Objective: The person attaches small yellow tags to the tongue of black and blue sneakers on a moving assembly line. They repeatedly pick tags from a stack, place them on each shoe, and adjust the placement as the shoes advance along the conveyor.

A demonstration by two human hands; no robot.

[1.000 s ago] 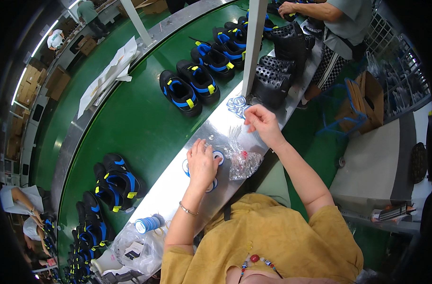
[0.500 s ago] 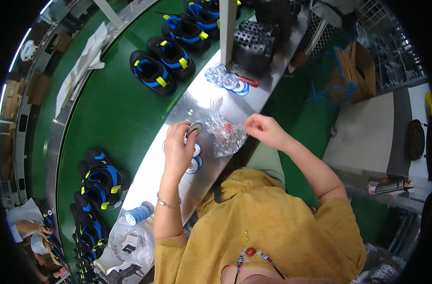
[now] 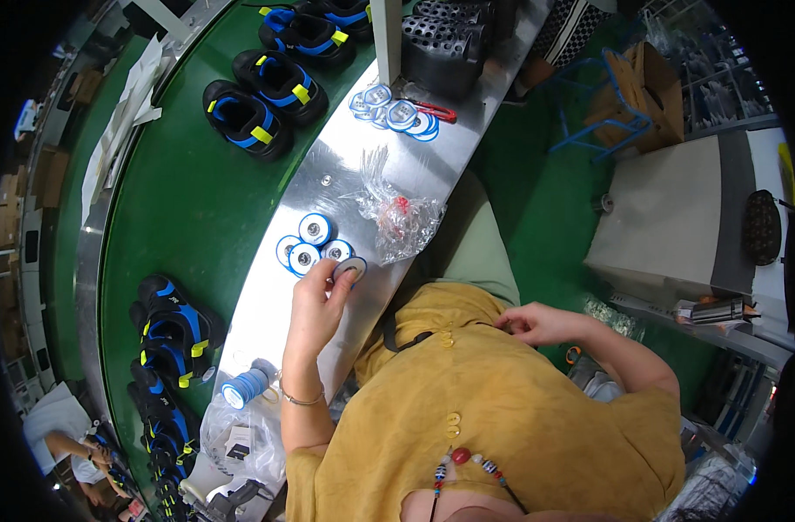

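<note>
By the left hand (image 3: 312, 313), one round disc (image 3: 355, 264) is pinched in the fingers, not yet released; the right hand (image 3: 538, 324) is curled by the waist, its grasp impossible to tell. At ten o'clock from the disc, four blue-rimmed discs (image 3: 315, 228) are already grouped on the worktop (image 3: 262, 322).

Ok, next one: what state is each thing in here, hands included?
Left hand: pinching a disc
Held disc: tilted, partly hidden by the thumb
Right hand: fingers curled at the shirt; grip unclear
Loose discs: clustered, faces up
Clear plastic wrap: crumpled, red showing
Disc pile near the post: spread, overlapping
Disc stack: lying sideways
Black-and-blue shoes: upright, openings up
</note>
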